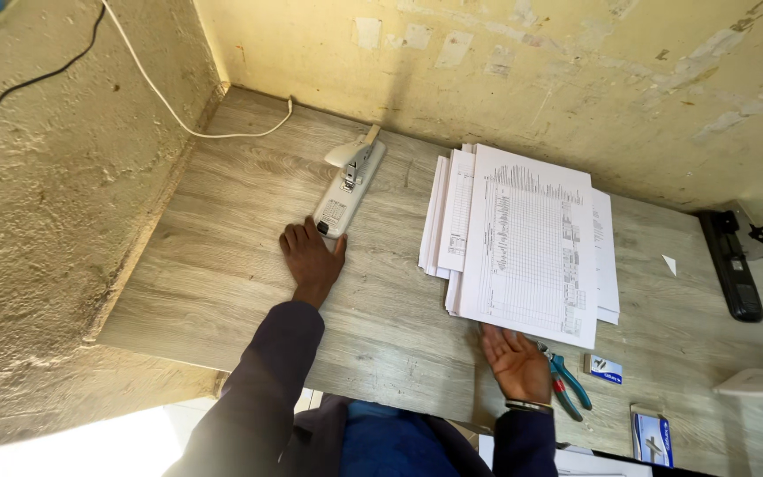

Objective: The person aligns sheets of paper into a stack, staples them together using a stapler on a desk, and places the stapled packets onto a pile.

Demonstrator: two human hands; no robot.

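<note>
Left hand (311, 256) flat, palm down; right hand (517, 362) palm up, open.

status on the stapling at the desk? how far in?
Done: nothing visibly stapled; the printed sheets lie in a loose, fanned stack on the desk. In hand: the left hand rests on the near end of the grey heavy-duty stapler; the right hand lies palm up at the stack's near edge, holding nothing. Left: the whole stack. Pliers and small staple boxes sit beside it.

Dark navy sleeves, blue top, right-wrist bracelet (530, 406).
</note>
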